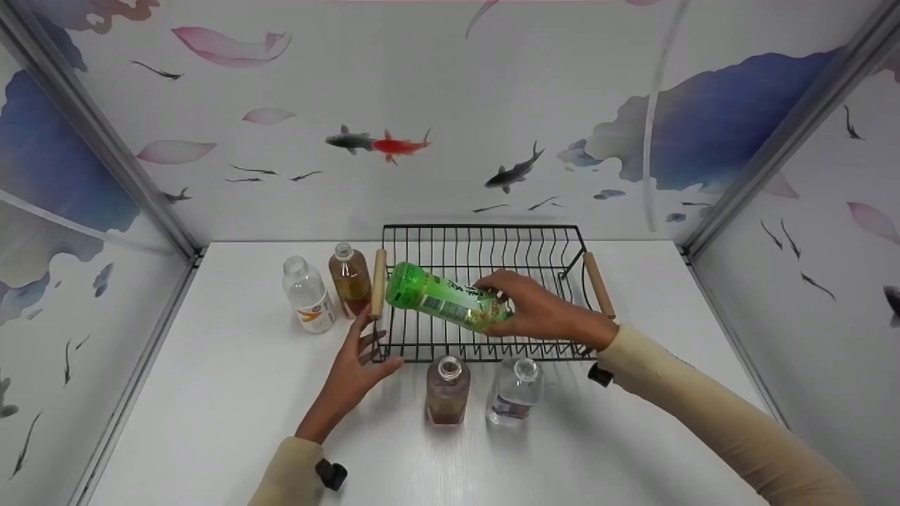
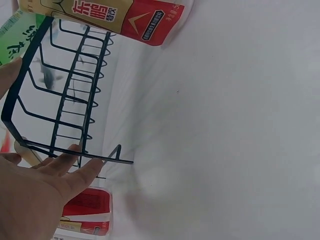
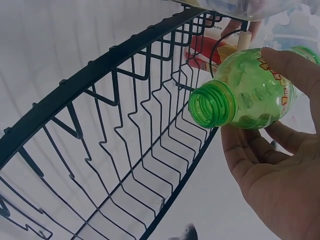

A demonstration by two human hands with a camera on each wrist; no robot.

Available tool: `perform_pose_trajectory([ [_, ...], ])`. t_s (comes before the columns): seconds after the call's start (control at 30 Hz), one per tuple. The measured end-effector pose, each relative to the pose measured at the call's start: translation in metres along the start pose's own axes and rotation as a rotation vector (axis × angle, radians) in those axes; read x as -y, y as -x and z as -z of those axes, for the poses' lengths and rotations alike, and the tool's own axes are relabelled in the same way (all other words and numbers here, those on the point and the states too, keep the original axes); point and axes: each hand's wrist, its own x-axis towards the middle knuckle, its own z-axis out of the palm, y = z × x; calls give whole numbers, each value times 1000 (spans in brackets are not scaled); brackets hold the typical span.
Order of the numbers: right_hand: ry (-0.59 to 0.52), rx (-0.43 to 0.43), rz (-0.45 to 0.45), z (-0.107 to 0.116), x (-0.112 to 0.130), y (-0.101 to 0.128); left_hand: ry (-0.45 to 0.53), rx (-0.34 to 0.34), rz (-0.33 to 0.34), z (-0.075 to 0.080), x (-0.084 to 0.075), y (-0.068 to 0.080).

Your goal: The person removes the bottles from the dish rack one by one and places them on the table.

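Since the table (image 1: 211,393) carries everything, I start there: white and smooth, with the black wire rack (image 1: 485,242) standing toward the back, a wooden handle at each end. Four uncapped bottles stand around it: a clear bottle (image 1: 308,295) and a brown bottle (image 1: 350,281) just left of the rack, a pinkish bottle (image 1: 448,391) and another clear one (image 1: 515,392) just in front.

My right hand (image 1: 545,309) holds the green bottle (image 1: 439,299) over the rack, lying on its side, base toward the left handle and neck inside my palm. The wrist view shows fingers (image 3: 295,67) and thumb curled round the shoulder just behind the open mouth, a firm wrap. My left hand (image 1: 355,365) is spread and relaxed, fingertips (image 2: 75,165) resting on the rack's near left corner wire, gripping nothing.

I judge the green bottle light: thin plastic, no cap, and I see no liquid in it. It should dent if squeezed mid-body, and the label film may be slick. The ribbed shoulder and stiff neck ring are the best hold, which is where I have it. Being round, it could roll or wedge between the wires, so I would keep it from twisting in the palm.
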Motion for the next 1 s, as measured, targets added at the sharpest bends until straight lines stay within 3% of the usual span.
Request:
perform_pose_trajectory([
  [0.3,25,6,8,1,1,3,-70,-12,-21,8,-11,8],
  [0.53,51,11,4,1,1,5,-202,-38,-30,8,-28,13],
  [0.77,79,25,-7,-1,1,6,-261,-88,-120,3,-40,16],
  [1.0,83,30,-17,0,2,8,-265,-76,-191,0,-51,18],
])
